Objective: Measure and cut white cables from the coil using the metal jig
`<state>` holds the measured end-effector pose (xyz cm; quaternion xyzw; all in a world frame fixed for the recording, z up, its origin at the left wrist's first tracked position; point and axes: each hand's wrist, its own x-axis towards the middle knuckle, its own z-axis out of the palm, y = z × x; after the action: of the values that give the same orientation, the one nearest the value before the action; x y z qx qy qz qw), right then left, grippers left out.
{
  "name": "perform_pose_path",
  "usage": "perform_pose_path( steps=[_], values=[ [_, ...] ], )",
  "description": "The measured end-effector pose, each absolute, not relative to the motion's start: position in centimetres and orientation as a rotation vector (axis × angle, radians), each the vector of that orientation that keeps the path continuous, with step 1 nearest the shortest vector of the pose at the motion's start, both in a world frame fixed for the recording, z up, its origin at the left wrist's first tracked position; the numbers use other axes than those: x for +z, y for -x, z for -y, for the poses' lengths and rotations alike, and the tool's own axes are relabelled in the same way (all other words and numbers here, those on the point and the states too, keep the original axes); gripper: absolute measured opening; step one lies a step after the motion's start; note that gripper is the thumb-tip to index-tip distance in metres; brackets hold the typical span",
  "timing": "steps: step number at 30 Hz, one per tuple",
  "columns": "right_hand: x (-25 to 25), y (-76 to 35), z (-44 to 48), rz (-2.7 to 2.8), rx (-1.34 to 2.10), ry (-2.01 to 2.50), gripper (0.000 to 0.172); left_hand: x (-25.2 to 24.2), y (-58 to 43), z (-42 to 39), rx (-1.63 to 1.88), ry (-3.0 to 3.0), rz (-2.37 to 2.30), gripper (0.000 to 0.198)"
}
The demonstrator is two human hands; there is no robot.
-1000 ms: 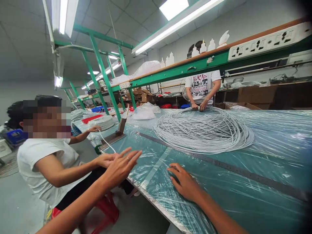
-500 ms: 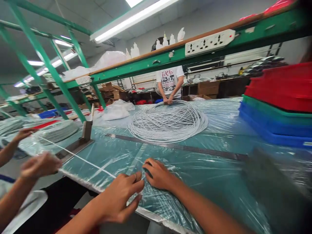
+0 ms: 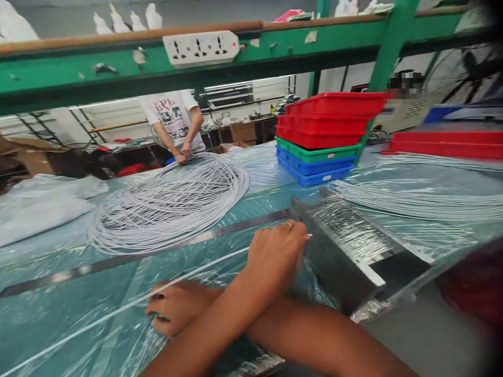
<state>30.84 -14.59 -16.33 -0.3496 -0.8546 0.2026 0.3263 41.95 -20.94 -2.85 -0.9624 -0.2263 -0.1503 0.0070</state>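
Nearest me, my arms are crossed over the bench edge. My right hand lies low on the plastic sheeting with its fingers curled where the white cable passes. I cannot tell whether its grip pinches the cable or only pins it down. Just beyond, my left hand reaches across with its grip pressed together on the cable's end, which pokes out at the face of the metal stop block. The cable runs taut from there, past my right hand and off the lower left edge, alongside the steel rule. As I judge it, the risk is slack: if the right hand lets the cable slide on the slick sheeting, or the end is not truly butted against the block, the length would come out wrong. The crossed arms also leave little room to correct. Farther off lies the big coil, with a co-worker's hands on its far rim. Cut lengths are spread to the right, and stacked trays stand behind. Half a second ago both hands sat side by side over the cable in the middle of the bench. Since then the left has carried the end rightward to the block, and my view has swung right with it.
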Motion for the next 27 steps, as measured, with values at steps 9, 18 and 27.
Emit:
perform_pose_path(
  steps=[9, 18, 27],
  values=[
    [-15.5, -31.2, 14.3, 2.466, 0.137, 0.935, 0.014, -5.1, -44.0, 20.2, -0.698, 3.132, 0.804, 0.007],
    [-15.9, -31.4, 13.4, 2.563, 0.143, 0.824, 0.023, -4.6, -44.1, 21.0, -0.645, 3.136, 0.794, 0.013],
    [-15.9, -31.7, 14.0, 2.454, 0.16, 0.819, 0.018, -5.4, -44.3, 21.4, -0.697, 3.112, 0.821, 0.016]
  ],
)
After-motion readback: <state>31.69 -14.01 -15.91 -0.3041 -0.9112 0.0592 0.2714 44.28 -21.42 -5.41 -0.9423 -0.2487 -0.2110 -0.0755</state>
